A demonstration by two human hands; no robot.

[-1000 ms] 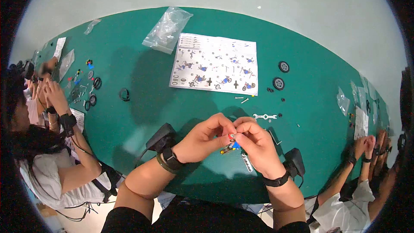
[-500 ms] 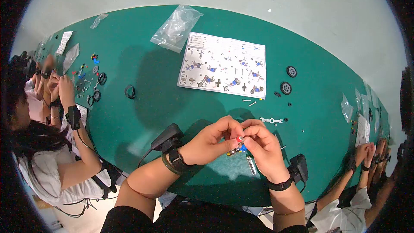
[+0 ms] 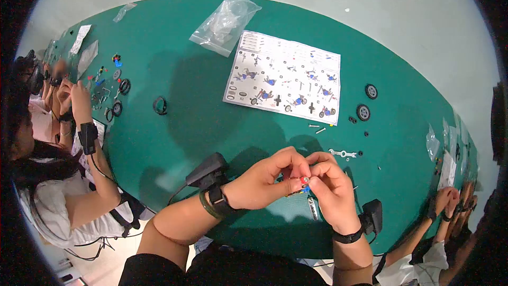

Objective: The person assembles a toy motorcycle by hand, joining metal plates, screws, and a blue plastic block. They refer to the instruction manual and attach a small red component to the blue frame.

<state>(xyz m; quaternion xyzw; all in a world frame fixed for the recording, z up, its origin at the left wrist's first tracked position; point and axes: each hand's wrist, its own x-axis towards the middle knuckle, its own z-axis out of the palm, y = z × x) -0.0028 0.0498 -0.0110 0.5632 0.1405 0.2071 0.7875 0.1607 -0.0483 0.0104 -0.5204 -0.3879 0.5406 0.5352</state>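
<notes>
My left hand [image 3: 275, 177] and my right hand [image 3: 333, 190] meet above the near part of the green table. Thumbs and fingers of both are pinched on a small toy model assembly [image 3: 304, 181], with red, blue and yellow bits peeking out between them; most of it is hidden by the fingers. Under my right hand lies a grey perforated strip [image 3: 313, 208]. Just beyond the hands is a small metal wrench [image 3: 343, 153]. Two screws [image 3: 317, 128] rest near the lower edge of a printed instruction sheet [image 3: 286, 77].
Two black-tyred wheels [image 3: 363, 112] and small black rings [image 3: 353, 120] lie right of the sheet. A clear plastic bag [image 3: 225, 25] is behind it. A black ring [image 3: 160, 106] sits to the left. People work at both sides, with loose parts by the left person's hands [image 3: 74, 95].
The whole view has shifted a little, with the table items appearing further right. Both hands keep their pinch on the assembly, which is now more covered by fingers.
</notes>
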